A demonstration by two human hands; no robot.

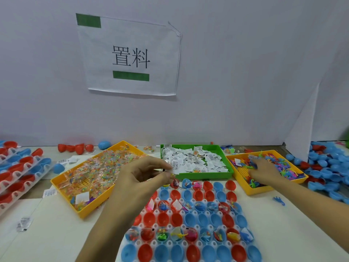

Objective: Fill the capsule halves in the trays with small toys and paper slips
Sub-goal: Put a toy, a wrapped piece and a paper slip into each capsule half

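Left hand (139, 176) at 12 o'clock of the capsule tray (190, 222), thumb and fingers pinching a small slip; hand covers the tray's top-left cups. Right hand (264, 172) at 2 o'clock, fingers down in the yellow toy bin (253, 190), grip unclear. Green slip bin (207, 175) at 12, yellow packet bin (62, 183) at 10. Loose shells (328, 167) at 3.

Toy-packing workstation — sorting bins (196, 175), capsule trays (188, 241), wall sign (130, 55)
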